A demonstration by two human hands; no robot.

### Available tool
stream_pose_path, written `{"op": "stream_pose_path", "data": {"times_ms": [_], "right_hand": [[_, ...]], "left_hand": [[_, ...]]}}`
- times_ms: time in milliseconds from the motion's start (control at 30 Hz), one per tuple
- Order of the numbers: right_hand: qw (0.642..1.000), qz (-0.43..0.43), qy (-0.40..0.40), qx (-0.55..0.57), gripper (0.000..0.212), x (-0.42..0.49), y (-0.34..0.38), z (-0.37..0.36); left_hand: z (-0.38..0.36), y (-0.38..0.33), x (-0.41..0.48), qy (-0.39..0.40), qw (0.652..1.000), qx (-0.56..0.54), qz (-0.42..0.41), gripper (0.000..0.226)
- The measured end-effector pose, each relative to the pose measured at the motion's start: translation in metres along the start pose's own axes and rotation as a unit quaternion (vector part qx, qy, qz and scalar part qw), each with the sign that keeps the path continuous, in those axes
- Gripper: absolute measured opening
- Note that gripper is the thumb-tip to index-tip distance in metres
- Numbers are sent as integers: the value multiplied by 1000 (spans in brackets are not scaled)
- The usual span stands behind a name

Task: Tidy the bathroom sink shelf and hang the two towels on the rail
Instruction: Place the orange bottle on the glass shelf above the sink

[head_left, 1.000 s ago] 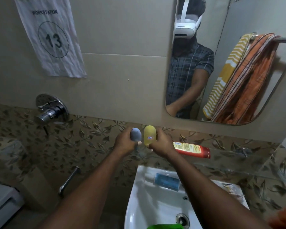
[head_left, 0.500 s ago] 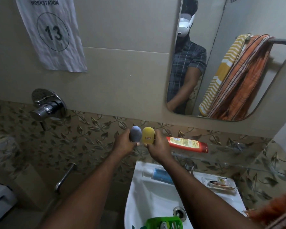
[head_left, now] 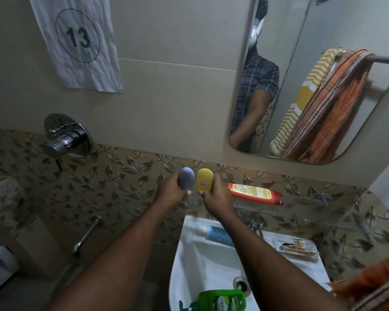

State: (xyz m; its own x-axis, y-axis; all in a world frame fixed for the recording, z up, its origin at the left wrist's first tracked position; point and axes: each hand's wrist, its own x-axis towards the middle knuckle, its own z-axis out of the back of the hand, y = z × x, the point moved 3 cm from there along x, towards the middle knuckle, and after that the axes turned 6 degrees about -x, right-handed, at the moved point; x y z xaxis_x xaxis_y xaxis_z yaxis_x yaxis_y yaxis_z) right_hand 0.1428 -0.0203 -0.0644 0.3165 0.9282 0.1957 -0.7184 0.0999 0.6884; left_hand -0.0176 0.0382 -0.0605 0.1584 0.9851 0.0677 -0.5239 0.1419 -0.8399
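Note:
My left hand (head_left: pixel 170 194) grips a grey-blue bottle (head_left: pixel 186 178), held upright at the left end of the glass shelf (head_left: pixel 301 213). Right beside it my right hand (head_left: pixel 217 198) grips a yellow bottle (head_left: pixel 204 179), also upright, the two bottles nearly touching. An orange-red bottle (head_left: pixel 255 194) lies on its side on the shelf to the right. In the mirror (head_left: pixel 305 86) a yellow striped towel (head_left: pixel 301 102) and an orange striped towel (head_left: pixel 332 108) hang over a rail (head_left: pixel 384 59). Orange towel cloth (head_left: pixel 368 286) shows at the bottom right corner.
A white sink (head_left: pixel 202 261) sits below the shelf with a blue tube (head_left: pixel 216 234) on its back rim, a clear packet (head_left: pixel 294 245) on its right rim and a green pump bottle (head_left: pixel 220 300) at its front. A chrome mixer valve (head_left: pixel 65 136) juts from the left wall.
The view has tipped down and drawn closer, showing the green pump bottle. Both hands keep the two bottles side by side at the shelf's left end, now a little closer together.

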Motion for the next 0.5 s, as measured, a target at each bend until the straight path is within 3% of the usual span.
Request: {"op": "stream_pose_path", "data": {"times_ms": [167,300,400,500], "right_hand": [[1000,6,-6,1,40,-2,1,1],[1000,20,-11,18,57,-7,-2,8],[998,42,-54,4,67,-13,-6,21],[991,75,-108,-13,59,-17,-8,41]], "left_hand": [[-3,0,0,-3,1000,-14,9,78],[-2,-1,-1,-17,1000,-11,2,109],[0,4,-3,-47,999,-3,5,126],[4,1,-12,-92,995,19,-29,122]]}}
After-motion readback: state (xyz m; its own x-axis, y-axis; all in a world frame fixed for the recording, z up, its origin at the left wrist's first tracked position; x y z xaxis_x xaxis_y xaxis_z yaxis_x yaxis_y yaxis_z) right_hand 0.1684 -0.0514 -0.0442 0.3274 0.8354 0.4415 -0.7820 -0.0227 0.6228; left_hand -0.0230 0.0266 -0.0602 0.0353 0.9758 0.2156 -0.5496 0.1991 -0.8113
